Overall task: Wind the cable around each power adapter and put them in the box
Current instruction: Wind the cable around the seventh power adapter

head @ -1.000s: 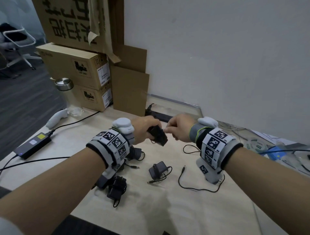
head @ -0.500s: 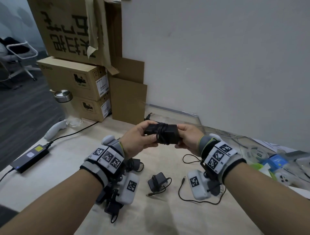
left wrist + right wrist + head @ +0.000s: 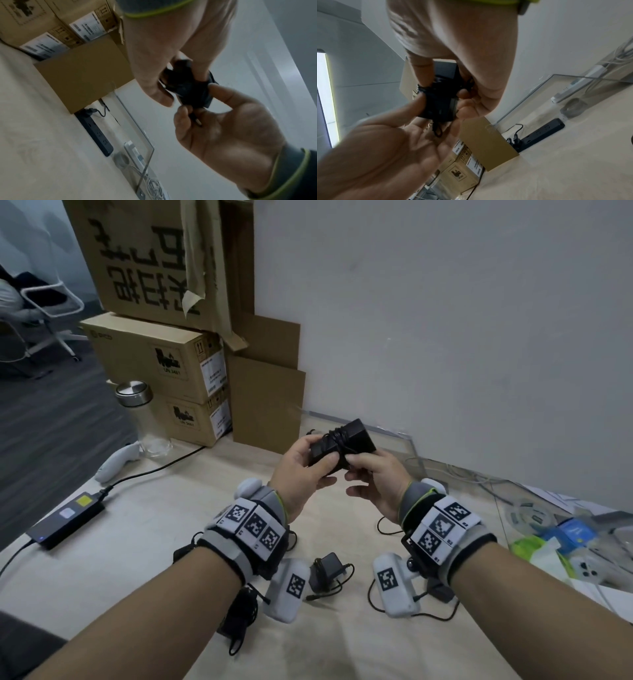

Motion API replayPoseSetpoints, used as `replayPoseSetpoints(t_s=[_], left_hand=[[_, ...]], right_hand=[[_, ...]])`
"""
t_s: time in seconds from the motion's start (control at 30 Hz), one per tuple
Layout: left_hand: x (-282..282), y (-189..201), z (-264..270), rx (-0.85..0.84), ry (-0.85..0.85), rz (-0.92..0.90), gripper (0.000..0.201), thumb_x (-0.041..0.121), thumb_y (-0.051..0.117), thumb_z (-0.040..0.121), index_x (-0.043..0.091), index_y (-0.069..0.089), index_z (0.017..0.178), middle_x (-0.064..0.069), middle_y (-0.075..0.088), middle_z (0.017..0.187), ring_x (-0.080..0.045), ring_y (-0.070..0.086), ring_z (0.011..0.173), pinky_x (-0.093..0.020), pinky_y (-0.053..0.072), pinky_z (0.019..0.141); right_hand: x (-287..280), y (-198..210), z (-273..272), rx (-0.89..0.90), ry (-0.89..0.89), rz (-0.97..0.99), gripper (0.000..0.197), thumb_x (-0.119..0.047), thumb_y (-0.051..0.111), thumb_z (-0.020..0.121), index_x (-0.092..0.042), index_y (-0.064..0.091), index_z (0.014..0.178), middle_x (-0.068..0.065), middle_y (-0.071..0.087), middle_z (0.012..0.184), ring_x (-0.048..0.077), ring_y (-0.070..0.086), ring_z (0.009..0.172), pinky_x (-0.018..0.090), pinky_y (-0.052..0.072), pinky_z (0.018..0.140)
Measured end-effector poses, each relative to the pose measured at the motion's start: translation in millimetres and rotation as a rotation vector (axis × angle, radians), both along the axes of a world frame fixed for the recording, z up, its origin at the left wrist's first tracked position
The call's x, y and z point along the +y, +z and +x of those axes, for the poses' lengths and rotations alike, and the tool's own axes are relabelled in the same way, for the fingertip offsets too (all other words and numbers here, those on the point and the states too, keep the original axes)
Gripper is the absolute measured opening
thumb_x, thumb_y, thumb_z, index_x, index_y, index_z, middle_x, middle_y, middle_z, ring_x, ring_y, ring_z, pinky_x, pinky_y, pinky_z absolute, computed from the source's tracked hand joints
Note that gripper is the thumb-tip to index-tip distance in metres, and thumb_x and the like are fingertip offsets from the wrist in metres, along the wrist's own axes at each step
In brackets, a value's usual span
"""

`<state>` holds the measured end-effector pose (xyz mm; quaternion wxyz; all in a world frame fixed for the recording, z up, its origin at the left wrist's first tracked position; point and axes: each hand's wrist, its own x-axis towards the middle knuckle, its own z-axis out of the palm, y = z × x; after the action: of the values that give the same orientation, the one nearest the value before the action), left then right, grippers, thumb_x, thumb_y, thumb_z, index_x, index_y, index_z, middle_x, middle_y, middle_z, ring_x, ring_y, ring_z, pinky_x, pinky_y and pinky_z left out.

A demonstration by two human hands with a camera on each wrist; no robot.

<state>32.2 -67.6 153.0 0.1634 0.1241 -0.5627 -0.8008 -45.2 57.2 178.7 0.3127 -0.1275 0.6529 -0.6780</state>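
Both hands hold one black power adapter (image 3: 342, 444) in the air above the table, its thin cable wound round its middle. My left hand (image 3: 318, 454) grips its left end between thumb and fingers. My right hand (image 3: 359, 471) pinches the right end, and the left wrist view shows the cable's plug (image 3: 196, 119) under its fingers beside the adapter (image 3: 188, 86). The right wrist view has the same adapter (image 3: 440, 105) between both hands. A small adapter (image 3: 325, 570) with a loose cable lies on the table below. Another adapter (image 3: 239, 611) is partly hidden under my left wrist. A clear-walled box (image 3: 390, 430) stands at the wall behind the hands.
Stacked cardboard boxes (image 3: 164, 361) fill the back left, with a glass bottle (image 3: 144, 419) and a white controller (image 3: 116, 463) before them. A laptop power brick (image 3: 65, 522) lies at the left edge. A black power strip (image 3: 96, 129) sits by the wall. Papers and packets (image 3: 565, 539) clutter the right.
Both hands have lifted the adapter higher and turned it sideways. Its cable, still trailing a second ago, is now wound round it. The other adapters have not moved.
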Motion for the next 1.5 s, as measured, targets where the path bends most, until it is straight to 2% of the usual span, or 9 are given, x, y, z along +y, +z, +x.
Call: replayPoseSetpoints(t_s=[0.17,0.43,0.6,0.8,0.97,1.07,1.17,1.33,1.5], left_hand=[[-12,14,10,-0.113,-0.230,0.153,0.041,0.031,0.059,0.091,0.003,0.051,0.121,-0.020,0.060,0.110,-0.035,0.068,0.092,-0.040,0.058,0.080],[-8,13,8,-0.171,-0.261,0.164,0.047,0.040,0.039,0.101,0.009,0.043,0.137,-0.016,0.059,0.100,-0.025,0.066,0.071,-0.033,0.057,0.066],[-1,17,12,-0.160,-0.340,0.149,0.062,0.050,0.045,0.089,0.008,0.046,0.134,-0.008,0.068,0.081,-0.020,0.062,0.063,-0.028,0.053,0.058],[-3,18,14,-0.156,-0.366,0.163,0.054,0.050,0.048,0.083,0.011,0.060,0.118,-0.014,0.068,0.096,-0.021,0.062,0.065,-0.028,0.054,0.058],[-2,18,15,-0.188,-0.322,0.143,0.057,0.047,0.055,0.088,0.005,0.054,0.127,-0.020,0.061,0.107,-0.022,0.063,0.067,-0.030,0.054,0.059],[-1,18,15,-0.175,-0.299,0.170,0.057,0.042,0.052,0.088,0.004,0.052,0.130,-0.020,0.061,0.108,-0.023,0.064,0.068,-0.030,0.054,0.059],[1,17,16,-0.159,-0.270,0.218,0.061,0.040,0.053,0.082,0.002,0.052,0.130,-0.020,0.062,0.107,-0.025,0.064,0.074,-0.032,0.054,0.063],[3,21,15,-0.153,-0.212,0.286,0.050,0.040,0.043,0.096,0.003,0.055,0.127,-0.017,0.065,0.101,-0.024,0.062,0.075,-0.031,0.053,0.064],[3,26,14,-0.142,-0.192,0.341,0.052,0.050,0.033,0.099,0.012,0.065,0.111,-0.012,0.071,0.095,-0.023,0.064,0.075,-0.029,0.054,0.068]], right_hand=[[10,-2,-10,0.138,0.120,0.039,0.018,-0.007,0.063,0.087,-0.013,0.061,0.104,0.002,0.058,0.087,0.013,0.053,0.075,0.030,0.047,0.063],[14,-2,-14,0.172,0.229,0.015,0.023,-0.011,0.067,0.085,-0.012,0.063,0.107,-0.005,0.060,0.079,0.010,0.051,0.072,0.027,0.047,0.063],[13,-1,-11,0.166,0.295,-0.004,0.030,-0.030,0.074,0.069,-0.019,0.064,0.095,-0.009,0.062,0.075,0.008,0.053,0.072,0.027,0.046,0.065],[14,-1,-14,0.160,0.292,-0.049,0.077,-0.065,0.085,0.036,-0.018,0.064,0.093,-0.008,0.062,0.074,0.006,0.055,0.070,0.024,0.046,0.063],[14,5,-15,0.042,0.228,-0.069,0.081,-0.082,0.061,0.056,-0.015,0.065,0.102,0.004,0.060,0.086,0.013,0.055,0.072,0.026,0.045,0.063],[13,9,-18,-0.057,0.066,-0.044,0.054,-0.063,0.041,0.088,-0.016,0.062,0.103,0.008,0.056,0.090,0.016,0.053,0.070,0.029,0.044,0.063],[9,9,-16,-0.013,-0.047,-0.004,0.034,-0.038,0.040,0.100,-0.013,0.064,0.097,0.008,0.053,0.083,0.014,0.050,0.063,0.027,0.045,0.057],[12,15,-8,0.042,-0.025,-0.110,0.036,-0.037,0.049,0.096,-0.006,0.063,0.110,0.006,0.065,0.084,0.018,0.062,0.068,0.028,0.047,0.058],[8,12,1,0.354,-0.067,-0.007,0.044,-0.020,0.076,0.080,-0.009,0.059,0.118,0.012,0.068,0.106,0.026,0.069,0.084,0.034,0.056,0.064]])
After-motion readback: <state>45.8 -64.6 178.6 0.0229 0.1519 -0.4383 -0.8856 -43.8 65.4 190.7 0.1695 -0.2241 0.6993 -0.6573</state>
